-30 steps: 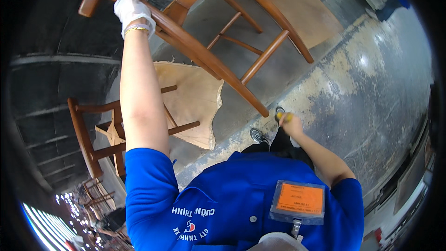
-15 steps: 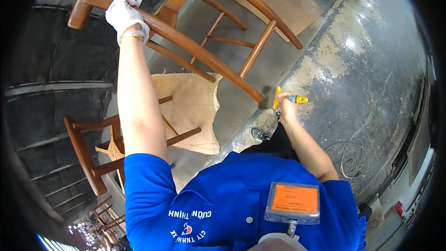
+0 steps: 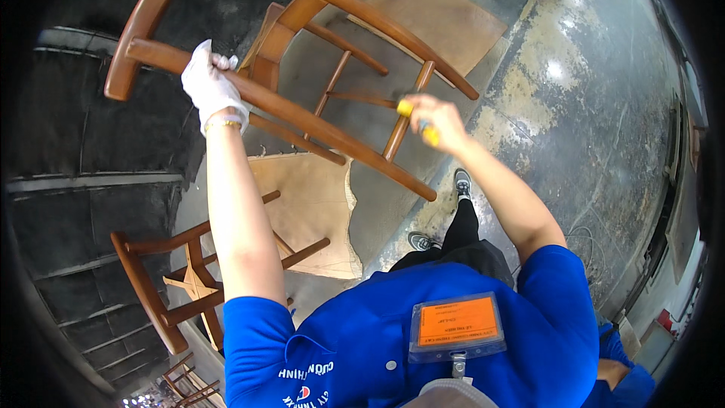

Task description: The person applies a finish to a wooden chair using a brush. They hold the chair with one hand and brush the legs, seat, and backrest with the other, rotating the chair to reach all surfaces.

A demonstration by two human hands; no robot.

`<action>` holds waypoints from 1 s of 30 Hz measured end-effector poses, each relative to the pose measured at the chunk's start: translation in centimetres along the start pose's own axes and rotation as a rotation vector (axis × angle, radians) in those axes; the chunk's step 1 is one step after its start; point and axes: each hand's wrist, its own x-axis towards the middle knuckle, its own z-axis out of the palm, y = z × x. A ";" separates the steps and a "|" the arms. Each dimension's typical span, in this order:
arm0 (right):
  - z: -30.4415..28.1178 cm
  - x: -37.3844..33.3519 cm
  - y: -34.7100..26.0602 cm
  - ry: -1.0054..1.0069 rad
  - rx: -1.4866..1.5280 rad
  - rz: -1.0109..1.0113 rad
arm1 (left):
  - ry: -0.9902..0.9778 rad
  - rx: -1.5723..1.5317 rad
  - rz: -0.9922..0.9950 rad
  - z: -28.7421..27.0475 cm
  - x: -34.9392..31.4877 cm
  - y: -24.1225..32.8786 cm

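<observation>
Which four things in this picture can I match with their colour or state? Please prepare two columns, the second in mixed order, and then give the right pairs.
Column one
1. Left hand
2. Right hand
3. Shirt
4. Badge card

Column two
A. Orange
B. Bare, gripping a yellow tool
C. Blue
D. White-gloved, gripping a brown chair

Right pairs: 1-D, 2-B, 3-C, 4-A
</observation>
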 end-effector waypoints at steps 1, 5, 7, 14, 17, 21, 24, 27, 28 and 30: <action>0.2 -0.5 -0.3 -0.166 0.116 -0.051 | -0.005 0.020 0.014 -0.1 0.1 0.0; -0.8 -1.2 4.8 0.078 0.745 0.212 | 0.004 0.078 0.050 0.1 0.5 -0.4; -2.3 -0.8 11.4 0.454 1.466 0.463 | 0.022 0.120 0.051 0.4 0.7 -0.3; -1.4 -4.7 26.1 1.125 0.785 1.240 | 0.092 0.214 0.000 2.1 0.7 0.4; -1.6 0.6 23.8 0.632 0.736 1.008 | 0.130 0.191 -0.029 2.8 0.5 0.1; -4.8 7.0 20.7 0.357 1.345 0.886 | 0.164 0.179 -0.043 3.7 0.1 0.4; -7.9 6.3 23.1 0.359 1.366 0.996 | 0.169 0.181 -0.016 4.3 -0.6 0.3; -7.8 5.4 24.2 0.402 0.753 1.272 | 0.164 0.311 0.066 4.7 -1.5 0.2; -7.2 6.3 23.6 0.353 0.852 1.112 | 0.200 0.314 0.044 4.7 -1.8 0.3; -5.1 10.9 19.2 0.284 0.808 0.990 | 0.231 0.286 0.029 5.0 -2.7 0.3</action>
